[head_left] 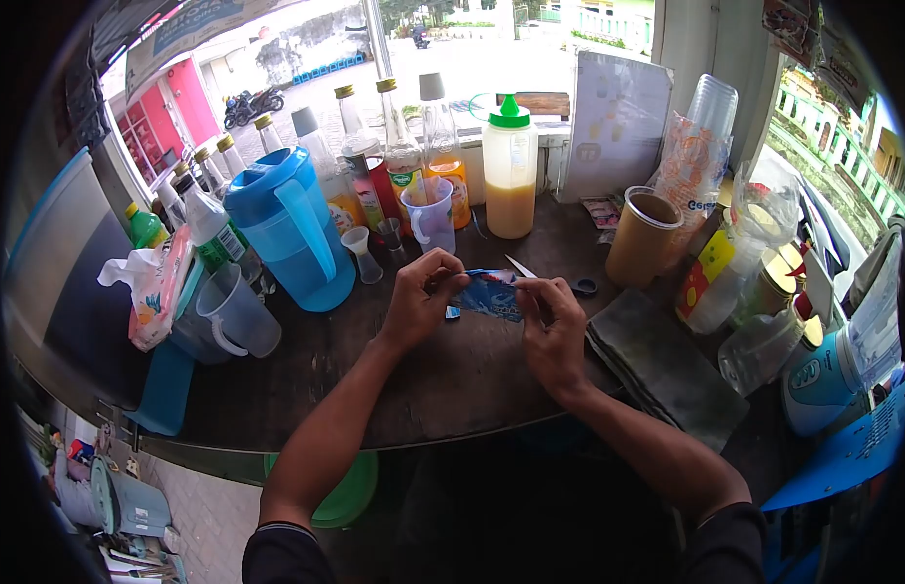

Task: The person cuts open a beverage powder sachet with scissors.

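A small blue sachet (491, 296) is stretched between my two hands above the dark table. My left hand (425, 297) pinches its left end, and my right hand (553, 326) pinches its right end near the top. Just behind the right hand lie scissors (581, 285), with a pointed blade showing and the rest partly hidden by the fingers. A small blue scrap (452, 312) rests on the table below the sachet. Beyond my hands stand a clear measuring jug (433, 216) and a small double-ended measuring cup (363, 257).
A blue pitcher (289, 229), syrup bottles (404, 146) and a clear jug (238, 311) stand on the left. A green-capped squeeze bottle (511, 175) is at the back. A brown tub (643, 238), folded dark cloth (667, 360) and several jars line the right side of the table (443, 389).
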Tool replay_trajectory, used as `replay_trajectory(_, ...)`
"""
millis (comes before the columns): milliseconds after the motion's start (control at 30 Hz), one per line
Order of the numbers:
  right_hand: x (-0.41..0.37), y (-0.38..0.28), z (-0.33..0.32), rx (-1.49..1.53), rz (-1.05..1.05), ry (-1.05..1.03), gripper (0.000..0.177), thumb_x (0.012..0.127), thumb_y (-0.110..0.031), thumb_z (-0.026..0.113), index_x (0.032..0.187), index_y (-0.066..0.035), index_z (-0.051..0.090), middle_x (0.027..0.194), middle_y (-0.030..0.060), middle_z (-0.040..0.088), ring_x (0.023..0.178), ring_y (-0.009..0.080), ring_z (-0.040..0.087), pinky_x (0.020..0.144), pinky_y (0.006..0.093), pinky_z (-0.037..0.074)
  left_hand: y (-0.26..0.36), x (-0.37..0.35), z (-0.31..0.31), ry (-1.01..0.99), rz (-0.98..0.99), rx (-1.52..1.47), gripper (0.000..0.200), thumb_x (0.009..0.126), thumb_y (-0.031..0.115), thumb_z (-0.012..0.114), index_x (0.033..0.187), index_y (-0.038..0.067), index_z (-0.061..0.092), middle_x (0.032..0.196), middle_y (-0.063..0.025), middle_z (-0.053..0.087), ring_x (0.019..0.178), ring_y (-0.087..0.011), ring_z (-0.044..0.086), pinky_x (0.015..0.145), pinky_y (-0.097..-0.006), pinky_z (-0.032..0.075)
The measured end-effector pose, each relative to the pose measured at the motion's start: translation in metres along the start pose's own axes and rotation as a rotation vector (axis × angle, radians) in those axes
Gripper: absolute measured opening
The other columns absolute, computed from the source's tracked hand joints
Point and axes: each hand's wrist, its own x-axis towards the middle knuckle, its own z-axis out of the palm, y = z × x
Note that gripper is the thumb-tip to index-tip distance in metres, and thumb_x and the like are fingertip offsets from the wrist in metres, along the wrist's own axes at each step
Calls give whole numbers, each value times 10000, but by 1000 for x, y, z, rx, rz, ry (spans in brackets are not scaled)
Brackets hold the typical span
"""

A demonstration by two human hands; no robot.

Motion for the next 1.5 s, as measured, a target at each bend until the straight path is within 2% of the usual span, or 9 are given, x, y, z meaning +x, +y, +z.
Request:
replay_trajectory(133,2,5,2,-15,-9,5,105,903,-51,647,999,-30,685,854,104,548,741,195,581,686,329,480,-5,0,-1,-19,-11,-23,110,938,82,653,921,15,568,840,31,550,841,-30,554,708,-207,461)
replay_trajectory(333,18,11,-11,-107,-213,-61,93,888,-45,657,968,-75,694,934,87,467,787,173,531,676,308,469,-8,0,-2,-65,-40,14,126,929,83,667,911,15,562,840,33,551,843,-28,553,709,-213,461)
replay_trajectory(533,20,16,-9,-80,-19,-130,71,855,-56,701,921,-38,681,956,93,460,810,183,531,691,315,467,-14,1,0,-31,-5,20,154,909,110,695,900,-6,594,813,-18,605,765,-52,579,662,-234,477)
replay_trajectory(633,18,18,-11,-153,-206,-177,101,840,-65,720,918,-18,676,953,92,467,817,188,535,673,321,463,-16,1,-1,-34,-67,-54,173,917,143,696,905,2,597,812,-6,610,765,-47,576,662,-229,473)
replay_trajectory(733,17,14,-10,-49,-192,-185,90,830,-33,723,898,-6,670,931,66,470,826,171,509,691,297,450,-19,0,-2,-40,-104,-109,192,930,178,689,912,10,598,810,6,611,766,-42,570,660,-224,470)
replay_trajectory(1067,18,15,-8,-134,-128,-217,71,894,-59,649,888,10,632,919,82,494,799,183,528,665,311,439,-19,1,-2,-110,-68,-51,195,955,195,653,901,30,564,856,35,538,803,-25,504,694,-213,415)
replay_trajectory(1133,18,16,-8,-188,-88,-221,121,913,-90,632,914,30,612,921,133,503,816,266,567,701,380,462,-19,2,0,-118,-13,-34,202,956,186,648,879,24,554,869,22,522,802,-38,476,700,-224,407)
replay_trajectory(1333,18,16,-6,-229,-113,-159,128,918,-93,625,917,33,604,908,158,490,777,297,565,690,403,449,-16,3,3,-121,6,21,243,970,204,624,855,9,537,876,-4,511,799,-61,467,699,-237,402)
replay_trajectory(1500,18,15,-8,-168,-137,-224,113,920,-89,631,930,22,611,965,139,512,799,256,598,692,362,481,-9,3,1,-74,68,99,221,967,178,620,862,1,540,860,-10,508,771,-64,472,669,-246,407)
